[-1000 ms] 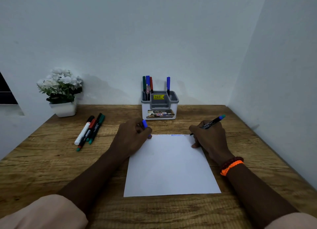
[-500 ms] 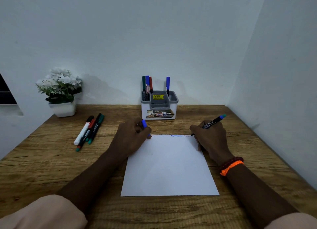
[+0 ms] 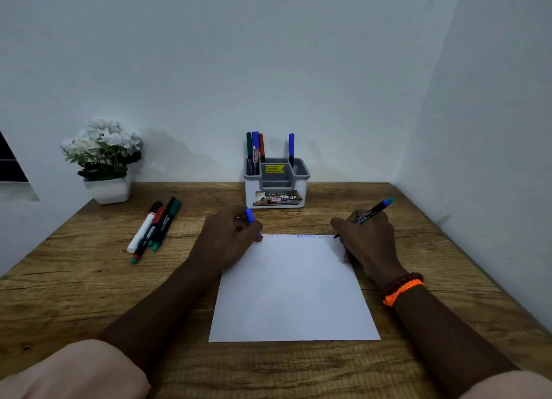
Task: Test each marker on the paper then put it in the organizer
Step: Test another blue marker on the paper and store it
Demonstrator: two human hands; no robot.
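Right hand (image 3: 366, 239) gripping a black marker (image 3: 369, 215) in a writing hold, blue-green end up and to the right, tip down at the top right corner of the white paper (image 3: 294, 291). Left hand (image 3: 230, 237) curled at the paper's top left corner, fingers closed round a blue cap (image 3: 249, 215) that sticks up beside the knuckles, heel of the hand on the sheet's edge. Faint scribbles (image 3: 306, 236), partly blue, along the top edge of the paper between the two hands. Paper flat on the wooden counter (image 3: 89, 285), just nearer than the white and grey organizer (image 3: 276, 183) against the back wall. In the organizer's left compartment, a green marker (image 3: 248, 147), a blue marker (image 3: 255, 147) and a red marker (image 3: 261, 146), all upright; in its right compartment, another blue marker (image 3: 291, 147), upright too. A cluster of loose markers (image 3: 153, 228) lying side by side on the counter, left of the left hand, well apart from the paper. White pot of white flowers (image 3: 103, 156) at the far left corner. Orange and dark red bracelets (image 3: 401, 288) on the right wrist.
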